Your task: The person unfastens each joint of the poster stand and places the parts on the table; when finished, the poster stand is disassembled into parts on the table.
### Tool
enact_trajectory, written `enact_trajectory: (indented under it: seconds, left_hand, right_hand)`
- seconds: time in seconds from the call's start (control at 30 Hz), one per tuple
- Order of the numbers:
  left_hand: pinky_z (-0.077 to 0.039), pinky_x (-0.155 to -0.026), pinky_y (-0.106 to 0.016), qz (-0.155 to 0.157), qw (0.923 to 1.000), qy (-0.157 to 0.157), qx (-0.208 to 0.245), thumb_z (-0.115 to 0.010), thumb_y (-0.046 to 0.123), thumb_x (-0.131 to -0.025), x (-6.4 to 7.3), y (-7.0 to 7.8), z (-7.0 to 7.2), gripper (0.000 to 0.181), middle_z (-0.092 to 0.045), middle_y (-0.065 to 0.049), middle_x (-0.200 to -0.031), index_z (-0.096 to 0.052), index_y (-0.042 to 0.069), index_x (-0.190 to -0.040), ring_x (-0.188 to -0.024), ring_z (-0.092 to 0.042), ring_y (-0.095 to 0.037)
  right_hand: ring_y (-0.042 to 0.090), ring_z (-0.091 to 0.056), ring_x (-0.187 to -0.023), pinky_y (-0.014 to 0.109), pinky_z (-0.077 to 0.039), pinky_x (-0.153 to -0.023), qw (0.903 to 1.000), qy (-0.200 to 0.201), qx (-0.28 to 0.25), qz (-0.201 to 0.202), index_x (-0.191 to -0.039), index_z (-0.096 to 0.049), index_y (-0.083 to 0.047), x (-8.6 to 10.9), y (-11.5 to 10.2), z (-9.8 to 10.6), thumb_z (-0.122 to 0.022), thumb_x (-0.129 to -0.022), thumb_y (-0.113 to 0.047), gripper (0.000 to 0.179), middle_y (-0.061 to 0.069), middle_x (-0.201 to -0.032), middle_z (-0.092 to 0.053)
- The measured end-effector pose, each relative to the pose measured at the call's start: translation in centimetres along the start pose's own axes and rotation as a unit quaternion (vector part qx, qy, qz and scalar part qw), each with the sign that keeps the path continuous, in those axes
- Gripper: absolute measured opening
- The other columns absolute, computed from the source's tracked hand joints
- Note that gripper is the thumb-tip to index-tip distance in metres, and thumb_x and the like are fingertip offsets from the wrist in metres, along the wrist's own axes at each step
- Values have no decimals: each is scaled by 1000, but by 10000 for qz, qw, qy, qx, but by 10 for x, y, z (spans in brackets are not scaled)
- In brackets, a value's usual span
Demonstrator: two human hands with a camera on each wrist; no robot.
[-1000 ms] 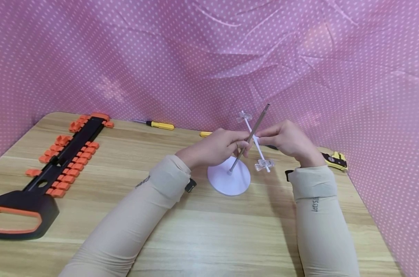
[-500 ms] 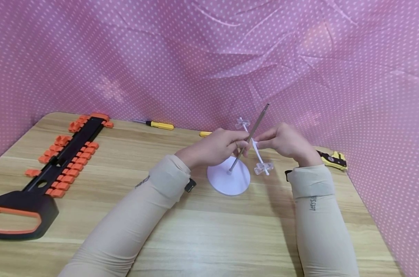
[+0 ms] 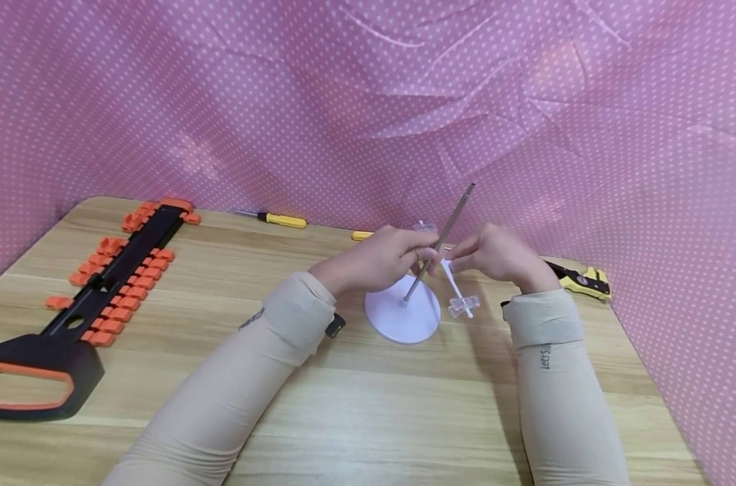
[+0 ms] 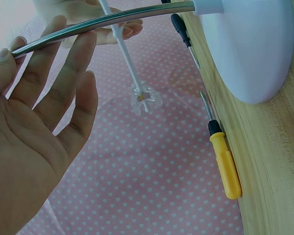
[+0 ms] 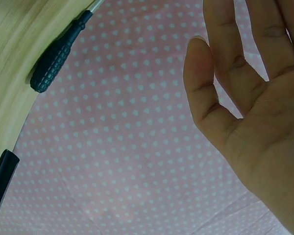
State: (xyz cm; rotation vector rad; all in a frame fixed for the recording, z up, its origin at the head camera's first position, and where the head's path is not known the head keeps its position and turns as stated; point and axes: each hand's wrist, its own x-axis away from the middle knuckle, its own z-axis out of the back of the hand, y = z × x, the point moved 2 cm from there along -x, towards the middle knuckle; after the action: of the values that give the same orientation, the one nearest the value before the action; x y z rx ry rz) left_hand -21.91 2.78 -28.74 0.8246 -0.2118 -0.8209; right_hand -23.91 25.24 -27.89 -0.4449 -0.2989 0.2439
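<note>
My left hand [image 3: 383, 260] pinches a thin metal pole [image 3: 456, 216] between thumb and fingers. The pole rises at a slant from a round white base [image 3: 398, 324] on the table. Just right of the pole, my right hand [image 3: 500, 256] pinches the middle of a white crossbar [image 3: 455, 283]. A clear plastic clip [image 3: 464, 306] sits near each end of this bar; the far one is partly behind the pole. From the left wrist, the crossbar [image 4: 130, 63] passes behind the pole [image 4: 152, 13]. Only the palm and some fingers of my right hand [image 5: 259, 112] show in the right wrist view.
On the left lies a black rack [image 3: 115, 283] with orange clips and a looped handle. A yellow screwdriver [image 3: 285, 221] rests near the back edge, a dark-handled screwdriver [image 5: 54, 56] behind the stand. At right is a yellow-black hand tool [image 3: 587, 280]. Pink dotted cloth [image 3: 368, 101] surrounds the table.
My right hand has lowered the crossbar along the pole, so its far clip now sits partly behind the pole. The left hand, pole and base have stayed in place.
</note>
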Motion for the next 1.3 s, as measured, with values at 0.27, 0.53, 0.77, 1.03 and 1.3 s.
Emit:
enact_trajectory:
  seconds: [0.27, 0.53, 0.77, 1.03, 1.3]
  left_hand:
    - [-40, -120, -50, -13, 10000, 17, 5, -45, 25, -115, 0, 0, 0, 24, -79, 0, -108, -66, 17, -109, -99, -75, -13]
    - [-32, -124, -52, -13, 10000, 42, 19, -45, 26, -114, 1, -1, 0, 23, -78, 7, -104, -66, 18, -108, -99, -75, -12]
    - [-27, -127, -54, 30, 10000, 25, -26, -45, 26, -115, 0, -1, -1, 24, -80, 1, -112, -66, 17, -112, -101, -76, -12]
    - [-30, -125, -52, 22, 9999, 72, -149, -45, 27, -114, 1, 0, 0, 24, -80, 5, -108, -67, 17, -111, -101, -76, -13]
    - [-29, -126, -53, 8, 9998, 68, -168, -45, 28, -114, 0, 0, 0, 23, -80, 4, -109, -65, 19, -107, -102, -75, -12]
  right_hand:
    - [40, -68, -125, 64, -49, -110, 9998, -20, 198, -12, -114, -84, -18, -4, 5, -4, -80, -94, -28, 22, 10, -127, -77]
    - [38, -68, -122, 62, -51, -107, 9987, -67, 504, 19, -112, -85, -18, -11, 10, -10, -79, -94, -24, 20, 13, -127, -77]
    - [38, -69, -123, 61, -53, -106, 9984, -180, 526, 61, -110, -85, -20, -14, 14, -14, -81, -92, -28, 20, 10, -119, -80]
    - [40, -66, -128, 63, -50, -109, 9958, -316, 847, 136, -112, -85, -19, -17, 15, -17, -80, -93, -28, 22, 7, -117, -80]
    - [38, -67, -124, 63, -49, -110, 9949, -469, 879, 173, -109, -85, -17, -19, 16, -21, -80, -93, -23, 18, 8, -116, -81]
